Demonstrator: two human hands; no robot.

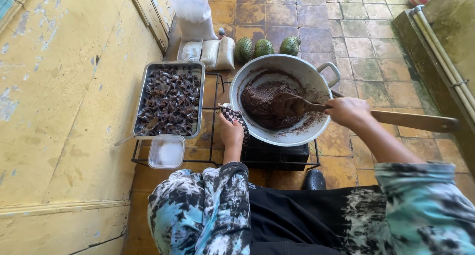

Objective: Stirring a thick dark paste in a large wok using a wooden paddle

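our right hand (349, 111) wraps its fingers around the long wooden paddle (346, 111), blade sunk in dark brown paste inside the metal wok (316, 82) on the stove. our left hand (230, 132) clamps a checkered cloth (231, 114) against the wok's near rim, just beside a tray of dark pieces (170, 100).

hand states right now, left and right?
Left hand: closed on a checkered cloth at the wok rim.
Right hand: closed on the wooden paddle, blade in the brown paste.
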